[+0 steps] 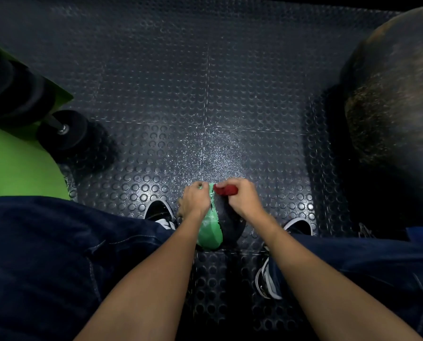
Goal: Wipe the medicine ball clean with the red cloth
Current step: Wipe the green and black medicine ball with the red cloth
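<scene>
A green and black medicine ball (214,230) rests on the studded rubber floor between my two feet. My left hand (194,201) grips the ball's left, green side and steadies it. The bunched red cloth (225,190) is pressed on the top far edge of the ball, where green meets black, with my right hand (242,199) closed around it. The hands cover much of the ball's top.
A black dumbbell (65,130) lies on the floor at the left, beside a green surface (16,166). A large dark exercise ball (397,94) fills the right side. My shoes (160,212) flank the medicine ball. White specks dust the floor (205,153) just ahead.
</scene>
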The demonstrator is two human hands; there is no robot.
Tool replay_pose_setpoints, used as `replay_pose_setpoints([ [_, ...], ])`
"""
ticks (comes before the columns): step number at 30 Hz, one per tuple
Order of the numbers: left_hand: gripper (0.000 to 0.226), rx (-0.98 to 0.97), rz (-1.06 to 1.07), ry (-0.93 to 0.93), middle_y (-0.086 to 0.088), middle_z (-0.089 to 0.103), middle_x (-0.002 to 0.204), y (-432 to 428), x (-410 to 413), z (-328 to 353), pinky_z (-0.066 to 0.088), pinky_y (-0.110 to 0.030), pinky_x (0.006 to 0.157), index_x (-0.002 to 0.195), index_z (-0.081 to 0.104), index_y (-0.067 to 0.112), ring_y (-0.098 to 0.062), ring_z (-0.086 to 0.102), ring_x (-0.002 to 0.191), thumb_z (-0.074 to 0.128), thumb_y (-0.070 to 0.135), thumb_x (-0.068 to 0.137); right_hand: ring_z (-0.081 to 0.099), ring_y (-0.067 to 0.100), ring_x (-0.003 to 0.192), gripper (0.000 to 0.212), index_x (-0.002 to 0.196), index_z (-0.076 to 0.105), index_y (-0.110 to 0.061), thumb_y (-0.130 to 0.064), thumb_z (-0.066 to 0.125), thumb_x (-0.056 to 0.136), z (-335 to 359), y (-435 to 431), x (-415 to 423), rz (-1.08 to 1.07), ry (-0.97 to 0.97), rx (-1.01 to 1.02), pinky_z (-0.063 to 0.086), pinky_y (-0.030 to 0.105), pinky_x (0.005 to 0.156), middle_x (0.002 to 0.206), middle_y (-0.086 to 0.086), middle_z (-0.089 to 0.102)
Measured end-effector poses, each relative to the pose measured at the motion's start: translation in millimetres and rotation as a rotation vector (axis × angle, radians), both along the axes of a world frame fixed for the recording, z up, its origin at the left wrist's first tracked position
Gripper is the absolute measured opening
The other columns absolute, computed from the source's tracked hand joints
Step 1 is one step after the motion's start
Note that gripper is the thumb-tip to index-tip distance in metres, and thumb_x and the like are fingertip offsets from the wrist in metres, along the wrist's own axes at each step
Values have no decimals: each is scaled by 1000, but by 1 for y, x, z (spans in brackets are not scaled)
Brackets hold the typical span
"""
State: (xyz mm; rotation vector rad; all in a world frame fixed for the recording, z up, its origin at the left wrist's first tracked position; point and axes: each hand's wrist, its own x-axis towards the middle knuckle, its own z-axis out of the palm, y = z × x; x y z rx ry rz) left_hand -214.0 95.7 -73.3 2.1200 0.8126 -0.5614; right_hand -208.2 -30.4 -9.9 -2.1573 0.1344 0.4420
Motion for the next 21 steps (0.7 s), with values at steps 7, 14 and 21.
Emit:
replay_pose_setpoints([
  [7, 62, -33, 5, -47, -12, 69, 114, 1, -2, -12, 43, -74, 96, 119, 57, 45, -50, 61, 112, 22, 71, 75, 57, 9, 81, 48, 104, 71, -15, 18, 46, 80, 10, -17, 26, -41, 97, -13, 45, 19, 72, 103, 6, 68],
  [14, 35, -59, 4, -57, 1, 62, 78, 9, -2, 2, 58, -46, 79, 117, 61, 32, -24, 59, 67, 36, 50, 101, 62, 14, 96, 44, 95, 74, -15, 18, 50, 78, 8, -17, 3, 70, 123, 147, 44, 15, 85, 99, -2, 69],
  [21, 35, -60, -5, -71, 4, 59, 70, 8, 1, -3, 52, -58, 96, 113, 65, 24, -18, 57, 58, 39, 45, 103, 59, 15, 93, 49, 111, 68, -16, 16, 47, 82, -10, -24, 11, -150, 166, 1, 47, 26, 85, 110, 6, 67],
])
